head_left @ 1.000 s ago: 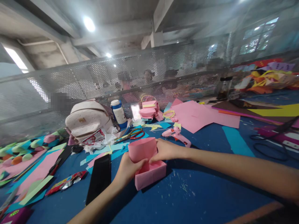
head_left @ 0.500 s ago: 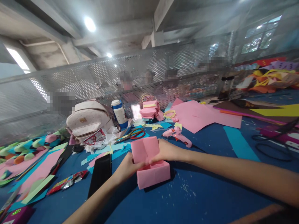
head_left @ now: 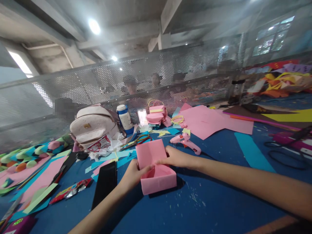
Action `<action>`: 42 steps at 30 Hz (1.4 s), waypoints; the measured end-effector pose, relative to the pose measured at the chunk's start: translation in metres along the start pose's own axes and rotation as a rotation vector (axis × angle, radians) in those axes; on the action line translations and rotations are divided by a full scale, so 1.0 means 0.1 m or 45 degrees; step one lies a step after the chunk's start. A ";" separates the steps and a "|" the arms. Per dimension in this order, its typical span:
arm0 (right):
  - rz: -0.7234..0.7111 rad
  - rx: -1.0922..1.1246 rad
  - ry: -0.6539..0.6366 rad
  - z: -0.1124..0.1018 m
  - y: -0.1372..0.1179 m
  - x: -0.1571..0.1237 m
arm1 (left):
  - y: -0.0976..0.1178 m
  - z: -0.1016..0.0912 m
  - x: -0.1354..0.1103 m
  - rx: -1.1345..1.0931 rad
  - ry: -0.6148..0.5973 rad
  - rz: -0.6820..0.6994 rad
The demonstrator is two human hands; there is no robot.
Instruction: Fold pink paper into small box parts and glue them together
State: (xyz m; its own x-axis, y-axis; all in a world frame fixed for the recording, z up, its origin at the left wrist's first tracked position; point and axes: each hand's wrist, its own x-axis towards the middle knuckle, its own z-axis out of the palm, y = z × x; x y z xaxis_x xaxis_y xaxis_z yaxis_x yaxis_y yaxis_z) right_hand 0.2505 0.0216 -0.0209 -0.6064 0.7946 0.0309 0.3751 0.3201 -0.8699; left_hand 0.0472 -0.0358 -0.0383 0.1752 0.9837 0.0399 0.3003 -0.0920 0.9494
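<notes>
A pink paper box point(head_left: 159, 184) with its lid panel raised at the back sits low over the blue table, between my hands. My left hand point(head_left: 134, 174) grips its left side, thumb lying inside over the edge. From the right, my right hand point(head_left: 174, 156) holds the box where the raised panel meets the side, its fingertips reaching inside. Just behind my right hand lies a pink glue gun point(head_left: 185, 143). Scissors point(head_left: 140, 140) with red-and-green handles rest behind the box, partly hidden by its panel.
A black phone point(head_left: 104, 182) lies left of the box, beside a red snack wrapper point(head_left: 70, 191). At the back stand a pale backpack point(head_left: 95, 125), a white-and-blue bottle point(head_left: 124, 118) and a small pink paper bag point(head_left: 157, 115). Pink sheets point(head_left: 207, 123) and a blue strip point(head_left: 252, 151) lie right.
The raised panel, creased and bent in the middle before, now looks flatter. The box has shifted slightly and its inside shows more. Both hands keep their hold.
</notes>
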 end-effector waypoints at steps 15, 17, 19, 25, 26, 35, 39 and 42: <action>-0.040 0.188 -0.059 0.02 0.05 -0.03 | 0.01 0.08 -0.06 -0.056 0.145 -0.068; -0.051 0.202 -0.061 0.03 0.05 -0.03 | 0.02 0.10 -0.07 -0.064 0.157 -0.069; -0.059 0.213 -0.060 0.04 0.05 -0.04 | 0.03 0.12 -0.08 -0.072 0.172 -0.074; -0.059 0.224 -0.066 0.06 0.06 -0.04 | 0.04 0.13 -0.07 -0.109 0.219 -0.101; -0.062 0.229 -0.072 0.07 0.06 -0.03 | 0.05 0.13 -0.07 -0.120 0.228 -0.105; -0.096 0.440 0.072 0.17 0.11 0.01 | 0.11 0.14 -0.09 -0.212 0.377 -0.110; -0.095 0.468 0.077 0.20 0.10 -0.01 | 0.10 0.16 -0.11 -0.228 0.424 -0.134; -0.134 0.467 0.037 0.20 0.11 -0.02 | 0.10 0.17 -0.13 -0.236 0.476 -0.149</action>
State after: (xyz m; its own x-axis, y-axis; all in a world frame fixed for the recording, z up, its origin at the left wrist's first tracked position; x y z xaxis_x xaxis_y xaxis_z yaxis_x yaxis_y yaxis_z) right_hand 0.2417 0.0131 -0.0407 -0.6062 0.7830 0.1390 0.0328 0.1993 -0.9794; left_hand 0.0641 -0.0517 -0.0344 -0.2119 0.9773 0.0067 0.1182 0.0188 0.9928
